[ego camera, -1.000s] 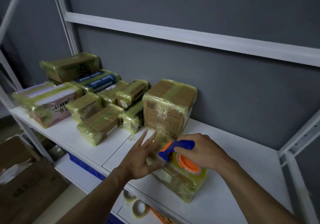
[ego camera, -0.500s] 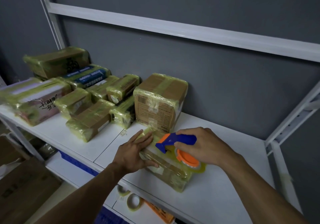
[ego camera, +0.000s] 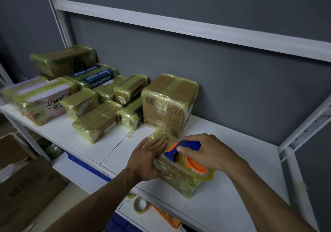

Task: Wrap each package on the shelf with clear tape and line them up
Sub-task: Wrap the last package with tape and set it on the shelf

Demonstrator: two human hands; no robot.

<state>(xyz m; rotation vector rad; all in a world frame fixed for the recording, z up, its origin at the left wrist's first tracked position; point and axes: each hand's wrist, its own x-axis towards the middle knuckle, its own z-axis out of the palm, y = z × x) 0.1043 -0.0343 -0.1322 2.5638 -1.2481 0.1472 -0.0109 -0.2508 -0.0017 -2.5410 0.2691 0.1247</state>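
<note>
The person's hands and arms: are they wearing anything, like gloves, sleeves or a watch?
No. Both the left hand and the right hand are bare, with no gloves and no rings that I can make out. The left forearm and right forearm are bare too, right down to the picture's edge: no sleeve, watch or wristband shows. Anything worn higher up is out of view.

We take this for a stockroom or parcel-packing room. A white metal rack (ego camera: pixel 179 27) with punched uprights stands against a bare grey wall (ego camera: pixel 232 81). On its shelf (ego camera: pixel 111 142), from nine to eleven o'clock, parcels (ego camera: pixel 96 122) wrapped in yellowish tape lie crowded together, and one brown one bears a barcode and a printed label. At eight o'clock we see cardboard cartons (ego camera: pixel 26 187) on the floor. Under the shelf, at six o'clock, lie spare tape rolls (ego camera: pixel 140 205), with a blue crate (ego camera: pixel 84 163) at seven.
</note>
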